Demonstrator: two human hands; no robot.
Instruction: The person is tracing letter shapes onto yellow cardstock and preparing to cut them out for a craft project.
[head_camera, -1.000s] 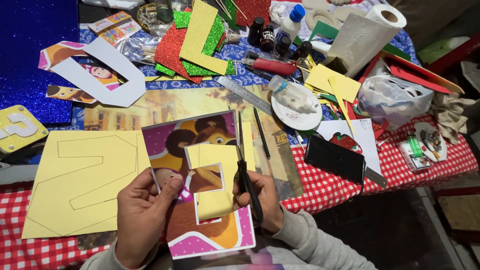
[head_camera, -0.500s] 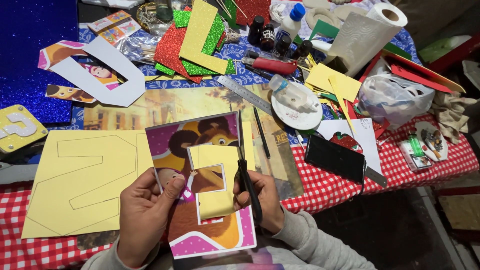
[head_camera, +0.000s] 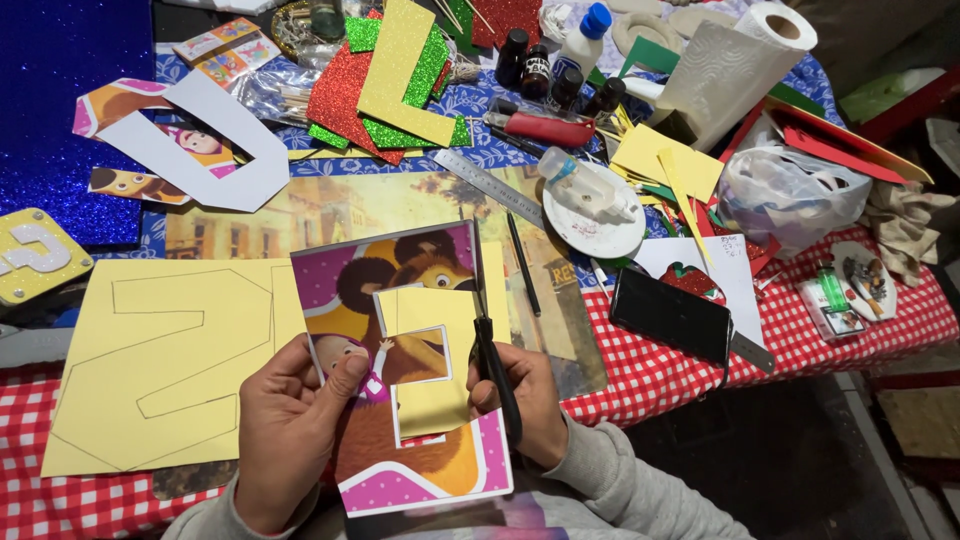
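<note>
My left hand (head_camera: 290, 430) pinches the left edge of a cartoon-printed sheet (head_camera: 410, 470) with a letter-shaped hole cut in it. Yellow foam shows through that hole. My right hand (head_camera: 525, 405) grips black scissors (head_camera: 490, 345) whose blades point up along the sheet's right edge. Both hands hold the sheet above the near table edge. A yellow foam sheet (head_camera: 150, 360) with a pencilled outline lies flat to the left.
A white cut-out letter (head_camera: 215, 145), red, green and yellow glitter pieces (head_camera: 395, 80), a metal ruler (head_camera: 490, 185), a black phone (head_camera: 670, 315), a paper roll (head_camera: 730, 65), a glue bottle on a plate (head_camera: 595, 205) and a plastic bag (head_camera: 785, 195) crowd the checked tablecloth (head_camera: 820, 350).
The printed sheet has shifted slightly up and to the right in my hands, and the scissors' blades have moved further up its right edge.
</note>
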